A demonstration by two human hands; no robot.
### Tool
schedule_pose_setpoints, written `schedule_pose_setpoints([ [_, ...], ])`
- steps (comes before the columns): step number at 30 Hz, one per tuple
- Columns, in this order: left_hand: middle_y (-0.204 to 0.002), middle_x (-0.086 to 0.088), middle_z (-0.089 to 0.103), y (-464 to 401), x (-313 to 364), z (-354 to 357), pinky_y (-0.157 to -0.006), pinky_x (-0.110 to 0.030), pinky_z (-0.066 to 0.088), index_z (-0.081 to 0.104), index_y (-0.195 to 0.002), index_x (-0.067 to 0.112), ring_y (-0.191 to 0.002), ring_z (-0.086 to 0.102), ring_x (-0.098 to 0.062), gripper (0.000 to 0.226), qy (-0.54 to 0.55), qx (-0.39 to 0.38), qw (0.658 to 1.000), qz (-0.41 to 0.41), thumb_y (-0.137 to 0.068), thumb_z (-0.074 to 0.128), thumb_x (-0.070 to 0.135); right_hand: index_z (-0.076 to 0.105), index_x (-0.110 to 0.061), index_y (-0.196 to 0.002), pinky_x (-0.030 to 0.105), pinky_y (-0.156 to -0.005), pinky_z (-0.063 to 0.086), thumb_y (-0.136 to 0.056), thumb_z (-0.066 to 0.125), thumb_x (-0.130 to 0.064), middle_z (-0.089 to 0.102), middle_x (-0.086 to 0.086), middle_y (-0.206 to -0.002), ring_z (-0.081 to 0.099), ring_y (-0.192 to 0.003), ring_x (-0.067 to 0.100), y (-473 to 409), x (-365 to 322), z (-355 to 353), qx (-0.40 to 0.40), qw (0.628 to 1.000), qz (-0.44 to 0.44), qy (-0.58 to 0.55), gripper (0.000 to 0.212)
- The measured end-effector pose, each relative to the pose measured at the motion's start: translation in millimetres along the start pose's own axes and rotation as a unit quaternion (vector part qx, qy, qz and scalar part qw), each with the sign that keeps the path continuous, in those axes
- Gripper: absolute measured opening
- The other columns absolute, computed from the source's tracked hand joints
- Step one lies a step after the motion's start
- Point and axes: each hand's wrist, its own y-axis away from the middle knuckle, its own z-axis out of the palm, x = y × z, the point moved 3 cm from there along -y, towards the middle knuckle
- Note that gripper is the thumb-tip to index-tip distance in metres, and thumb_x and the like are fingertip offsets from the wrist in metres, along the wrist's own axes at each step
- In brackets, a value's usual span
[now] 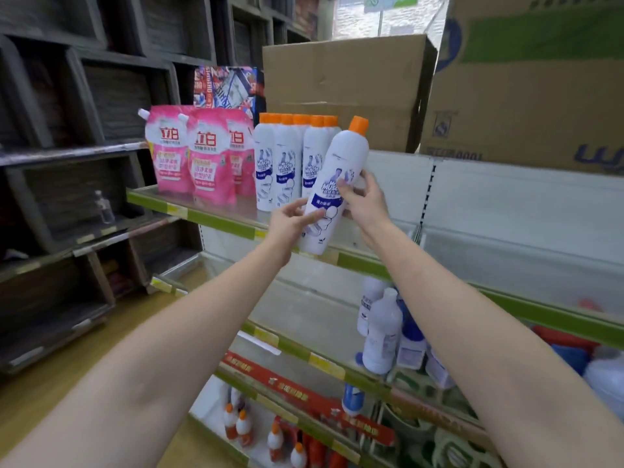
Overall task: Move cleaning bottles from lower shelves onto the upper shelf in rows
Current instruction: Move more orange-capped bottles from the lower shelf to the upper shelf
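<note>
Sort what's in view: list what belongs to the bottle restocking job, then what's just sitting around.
Belongs to the job:
- white orange-capped bottle, gripped by left hand and right hand
- row of matching bottles
- upper shelf
- bottles on lower shelf

Just sitting around:
- pink refill pouches
- cardboard boxes
- small clear bottle

three pink refill pouches (199,153) stand on the top shelf; brown cardboard boxes (344,89) sit behind; dark wooden crates (84,106) line the left wall.
</note>
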Motion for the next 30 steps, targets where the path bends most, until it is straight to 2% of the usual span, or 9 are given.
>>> schedule_pose_setpoints([
  [3,-0.083,-0.003,0.063,-33,13,16,-0.058,-0.016,0.049,0.066,-0.109,0.021,-0.069,0.062,-0.011,0.032,-0.042,-0.035,0.998,0.029,-0.081,0.082,0.014,0.055,-0.023,-0.124,0.051,-0.084,0.061,-0.094,0.071,-0.027,0.072,0.011,-0.11,0.073,-0.098,0.028,-25,-11,-9,0.038,0.999,-0.027,0.005,0.034],
  [7,-0.084,-0.007,0.071,-69,8,32,-0.046,-0.014,0.044,0.064,-0.099,0.02,-0.051,0.062,-0.001,0.022,-0.063,-0.073,0.995,0.027,-0.085,0.078,0.013,0.055,-0.023,-0.125,0.044,-0.082,0.062,-0.097,0.066,-0.022,0.07,0.008,-0.109,0.072,-0.097,0.024,-52,-7,-16,0.071,0.995,-0.048,0.06,0.03],
  [10,-0.1,-0.012,0.074,-90,-8,41,-0.054,-0.018,0.044,0.063,-0.11,0.018,-0.067,0.064,-0.008,0.03,-0.088,-0.095,0.991,0.013,-0.085,0.08,0.022,0.054,-0.022,-0.135,0.04,-0.079,0.062,-0.098,0.065,-0.026,0.068,0.006,-0.112,0.07,-0.098,0.022,-69,4,-23,0.083,0.988,-0.051,0.118,0.039],
  [14,-0.095,-0.001,0.066,-117,-33,50,-0.058,-0.021,0.045,0.057,-0.118,0.016,-0.078,0.063,-0.014,0.035,-0.092,-0.116,0.989,-0.004,-0.09,0.075,0.023,0.052,-0.023,-0.139,0.04,-0.079,0.061,-0.098,0.065,-0.028,0.067,0.005,-0.111,0.07,-0.097,0.022,-89,25,-26,0.101,0.981,-0.046,0.156,0.043],
  [16,-0.096,0.002,0.064,-129,-42,53,-0.066,-0.024,0.048,0.054,-0.121,0.018,-0.086,0.063,-0.015,0.036,-0.095,-0.128,0.987,-0.008,-0.092,0.072,0.029,0.055,-0.023,-0.136,0.044,-0.082,0.061,-0.098,0.065,-0.029,0.068,0.004,-0.108,0.071,-0.094,0.022,-100,33,-25,0.111,0.976,-0.056,0.178,0.039],
  [20,-0.111,-0.005,0.067,-151,-53,61,-0.084,-0.037,0.053,0.055,-0.13,0.016,-0.101,0.065,-0.025,0.048,-0.16,-0.121,0.98,0.015,-0.092,0.068,0.043,0.056,-0.025,-0.136,0.043,-0.083,0.06,-0.098,0.065,-0.031,0.068,0.003,-0.109,0.069,-0.094,0.02,-125,41,-26,0.12,0.969,-0.064,0.207,0.04],
  [24,-0.111,-0.014,0.067,-168,-57,76,-0.078,-0.035,0.046,0.055,-0.122,0.007,-0.102,0.062,-0.032,0.035,-0.302,-0.094,0.946,0.075,-0.099,0.059,0.034,0.05,-0.023,-0.145,0.023,-0.07,0.053,-0.1,0.063,-0.032,0.065,0.001,-0.113,0.065,-0.094,0.015,-146,48,-29,0.124,0.966,-0.059,0.221,0.048],
  [28,-0.128,-0.015,0.054,-169,-64,85,-0.093,-0.043,0.047,0.044,-0.131,0.007,-0.115,0.055,-0.035,0.039,-0.356,-0.071,0.922,0.132,-0.098,0.058,0.021,0.05,-0.027,-0.144,0.028,-0.078,0.056,-0.1,0.062,-0.032,0.064,0.0,-0.117,0.065,-0.101,0.017,-163,55,-29,0.137,0.962,-0.057,0.228,0.046],
  [30,-0.131,-0.015,0.046,-167,-68,86,-0.091,-0.045,0.047,0.04,-0.134,0.009,-0.114,0.053,-0.036,0.042,-0.391,-0.054,0.903,0.17,-0.097,0.057,0.016,0.052,-0.026,-0.142,0.026,-0.077,0.056,-0.1,0.062,-0.03,0.064,-0.004,-0.116,0.064,-0.1,0.015,-170,57,-28,0.145,0.959,-0.06,0.235,0.043],
])
